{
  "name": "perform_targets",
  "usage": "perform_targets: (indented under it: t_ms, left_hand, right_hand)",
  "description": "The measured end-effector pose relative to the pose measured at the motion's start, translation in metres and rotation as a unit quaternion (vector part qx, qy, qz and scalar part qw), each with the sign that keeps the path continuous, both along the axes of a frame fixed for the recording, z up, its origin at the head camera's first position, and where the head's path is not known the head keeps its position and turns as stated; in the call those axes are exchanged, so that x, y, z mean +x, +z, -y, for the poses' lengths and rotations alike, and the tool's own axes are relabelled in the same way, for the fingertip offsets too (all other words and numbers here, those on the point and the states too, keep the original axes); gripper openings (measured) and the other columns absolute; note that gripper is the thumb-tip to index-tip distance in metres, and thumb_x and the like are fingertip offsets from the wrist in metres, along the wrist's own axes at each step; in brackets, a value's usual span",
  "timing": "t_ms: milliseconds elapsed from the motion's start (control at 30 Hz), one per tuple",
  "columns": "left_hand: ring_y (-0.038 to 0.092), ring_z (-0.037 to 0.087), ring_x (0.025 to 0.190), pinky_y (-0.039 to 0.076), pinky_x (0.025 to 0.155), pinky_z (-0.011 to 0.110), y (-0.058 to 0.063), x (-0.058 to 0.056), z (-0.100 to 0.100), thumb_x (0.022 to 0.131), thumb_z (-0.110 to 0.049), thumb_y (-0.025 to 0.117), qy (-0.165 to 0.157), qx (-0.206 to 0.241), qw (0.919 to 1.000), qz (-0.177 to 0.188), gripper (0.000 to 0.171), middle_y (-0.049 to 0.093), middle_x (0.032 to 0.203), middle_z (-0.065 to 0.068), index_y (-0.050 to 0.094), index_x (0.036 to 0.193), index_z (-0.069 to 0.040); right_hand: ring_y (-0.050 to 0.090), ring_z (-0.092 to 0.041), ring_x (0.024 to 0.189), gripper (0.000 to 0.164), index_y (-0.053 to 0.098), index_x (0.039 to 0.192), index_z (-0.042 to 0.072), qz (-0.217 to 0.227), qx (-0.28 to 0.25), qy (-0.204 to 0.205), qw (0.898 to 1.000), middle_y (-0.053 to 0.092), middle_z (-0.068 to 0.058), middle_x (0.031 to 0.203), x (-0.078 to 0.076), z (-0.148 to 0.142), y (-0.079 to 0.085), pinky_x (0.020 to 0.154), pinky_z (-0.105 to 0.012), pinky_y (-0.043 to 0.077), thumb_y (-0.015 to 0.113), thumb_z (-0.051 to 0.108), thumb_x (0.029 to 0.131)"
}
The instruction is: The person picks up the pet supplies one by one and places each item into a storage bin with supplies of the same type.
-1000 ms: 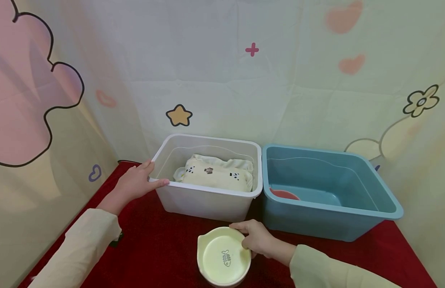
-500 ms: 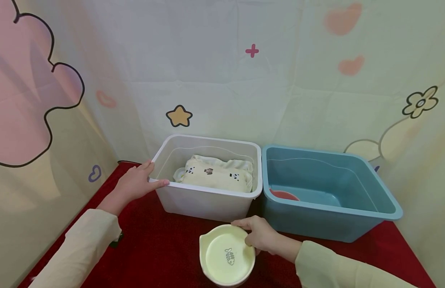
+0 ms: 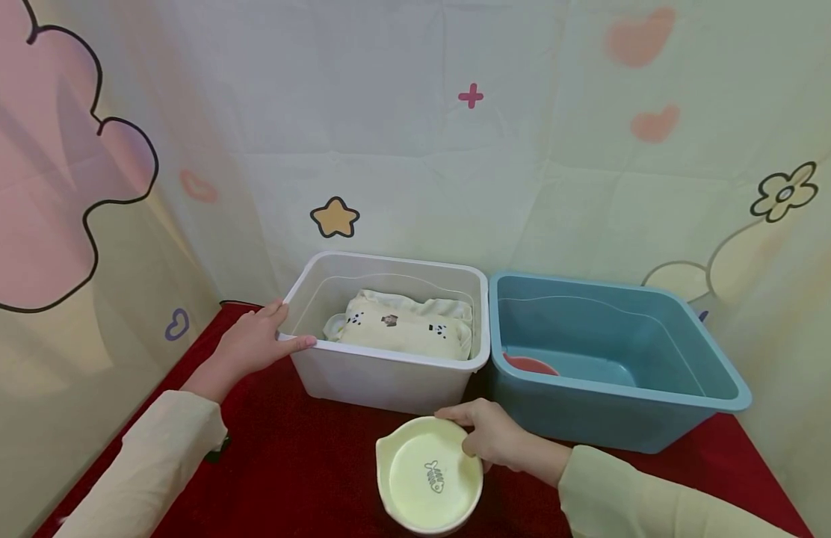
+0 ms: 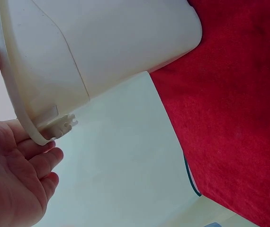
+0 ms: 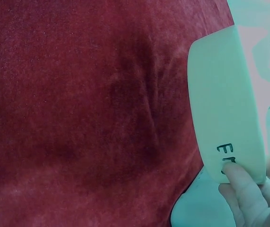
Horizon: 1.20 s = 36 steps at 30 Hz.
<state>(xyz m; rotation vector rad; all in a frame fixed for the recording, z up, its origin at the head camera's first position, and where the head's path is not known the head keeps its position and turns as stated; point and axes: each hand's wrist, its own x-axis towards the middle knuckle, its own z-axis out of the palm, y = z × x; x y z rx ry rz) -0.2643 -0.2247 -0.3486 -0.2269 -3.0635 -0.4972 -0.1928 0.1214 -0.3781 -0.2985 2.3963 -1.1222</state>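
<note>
My right hand (image 3: 492,437) pinches the rim of a pale yellow pet bowl (image 3: 402,478) with pointed ear-like corners and a fishbone print inside. Dark letters mark the bowl's outer wall (image 5: 225,94) in the right wrist view, partly covered by a fingertip. My left hand (image 3: 257,336) holds the near left corner of a white storage bin (image 3: 388,377), its thumb along the front rim. In the left wrist view the fingers (image 4: 45,163) curl at the bin's corner. Inside that bin lies a folded cream cloth item (image 3: 402,332) with small animal prints.
A blue storage bin (image 3: 590,411) stands right beside the white one, with a red object (image 3: 531,364) partly visible inside. Red cloth (image 3: 281,463) covers the table. A printed curtain (image 3: 402,127) hangs behind. Something small and dark green (image 3: 217,450) lies by the left sleeve.
My right hand has shifted slightly to the right with the pet bowl, which has also turned a little. My left hand stays at the white bin's corner.
</note>
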Motion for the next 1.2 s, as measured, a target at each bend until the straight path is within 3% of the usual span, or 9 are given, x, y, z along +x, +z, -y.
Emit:
perform_targets:
  t_ms: [733, 1200]
  left_hand:
    - [0.037, 0.042, 0.117, 0.037, 0.087, 0.061, 0.001, 0.001, 0.0, 0.07, -0.074, 0.044, 0.002, 0.0, 1.0, 0.005, 0.1, 0.028, 0.14, 0.022, 0.024, 0.139, -0.005]
    - [0.04, 0.041, 0.114, 0.039, 0.085, 0.059, 0.001, 0.001, 0.0, 0.072, -0.073, 0.042, -0.007, -0.018, 0.9996, -0.02, 0.096, 0.031, 0.139, 0.022, 0.028, 0.138, -0.004]
  right_hand:
    - [0.054, -0.013, 0.067, 0.057, 0.058, 0.117, 0.009, -0.015, 0.024, 0.002, 1.0, 0.061, -0.011, 0.108, 0.001, -0.007, 0.016, 0.042, -0.031, 0.049, 0.053, -0.019, 0.068]
    - [0.056, -0.013, 0.052, 0.06, 0.059, 0.116, 0.01, -0.044, 0.028, 0.001, 0.999, 0.063, -0.009, 0.097, 0.005, -0.012, 0.032, 0.04, -0.031, 0.048, 0.049, -0.022, 0.066]
